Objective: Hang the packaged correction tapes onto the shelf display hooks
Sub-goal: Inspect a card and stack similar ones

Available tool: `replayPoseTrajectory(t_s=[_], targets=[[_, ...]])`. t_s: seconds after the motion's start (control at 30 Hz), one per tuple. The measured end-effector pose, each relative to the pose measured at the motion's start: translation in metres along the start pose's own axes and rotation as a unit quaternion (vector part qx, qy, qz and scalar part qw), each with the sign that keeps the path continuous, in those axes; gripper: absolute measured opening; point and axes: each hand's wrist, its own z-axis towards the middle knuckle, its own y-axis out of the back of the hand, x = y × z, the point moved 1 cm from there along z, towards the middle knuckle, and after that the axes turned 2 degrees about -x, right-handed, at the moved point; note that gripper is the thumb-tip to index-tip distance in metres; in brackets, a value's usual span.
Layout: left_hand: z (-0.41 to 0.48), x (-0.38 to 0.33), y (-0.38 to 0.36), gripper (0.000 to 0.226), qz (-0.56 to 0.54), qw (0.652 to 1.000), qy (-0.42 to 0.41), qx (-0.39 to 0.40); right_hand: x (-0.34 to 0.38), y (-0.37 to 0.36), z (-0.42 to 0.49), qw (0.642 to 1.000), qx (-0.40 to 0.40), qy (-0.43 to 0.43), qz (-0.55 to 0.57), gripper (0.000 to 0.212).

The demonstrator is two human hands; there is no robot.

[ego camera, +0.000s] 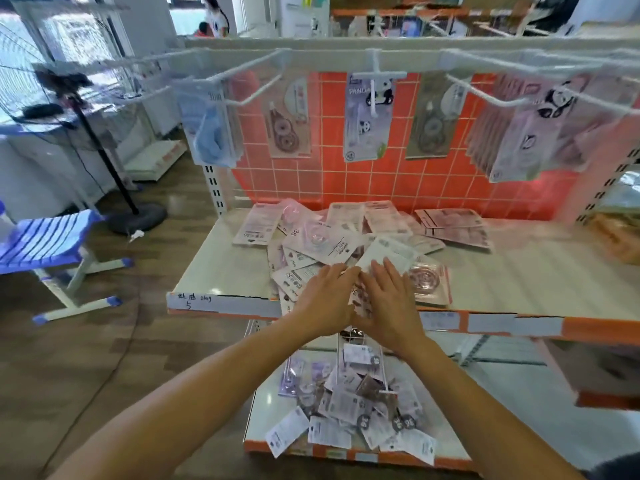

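A loose pile of packaged correction tapes (332, 237) lies on the white shelf (225, 271) in front of me. My left hand (325, 296) and my right hand (388, 296) reach side by side over the pile's near edge, fingers straight, their tips touching a white-backed package (388, 256). Above, white display hooks (242, 95) stick out from the top rail. Several packages hang there: a blue bunch (207, 126) at the left, a panda pack (369, 116) in the middle, a thick panda bunch (526, 133) at the right.
A lower shelf (263, 403) holds another heap of packages (349, 407) around a wire rack (360, 351). The back wall is orange grid panel (398, 181). To the left stand a blue-striped stool (52, 244) and a black floor fan stand (135, 216) on the wooden floor.
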Motion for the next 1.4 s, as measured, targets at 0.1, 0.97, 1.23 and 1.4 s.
replayPoseTrajectory(t_s=[0.1,0.97,1.23,1.4], targets=[[0.010,-0.001,-0.008,0.067,-0.014,0.999,0.022,0.039,-0.012,0.001,0.009,0.997,0.070,-0.003,0.027,0.085],[0.073,-0.041,0.039,0.070,-0.428,0.886,0.087,-0.154,-0.091,0.140,0.057,0.733,-0.233,-0.192,0.609,0.019],[0.081,-0.062,0.044,0.023,-0.471,0.880,0.043,-0.049,-0.098,0.157,0.062,0.724,-0.273,-0.176,0.609,0.010],[0.081,-0.073,0.051,0.021,-0.489,0.870,0.003,-0.067,-0.087,0.182,0.063,0.753,-0.294,-0.111,0.578,0.014]])
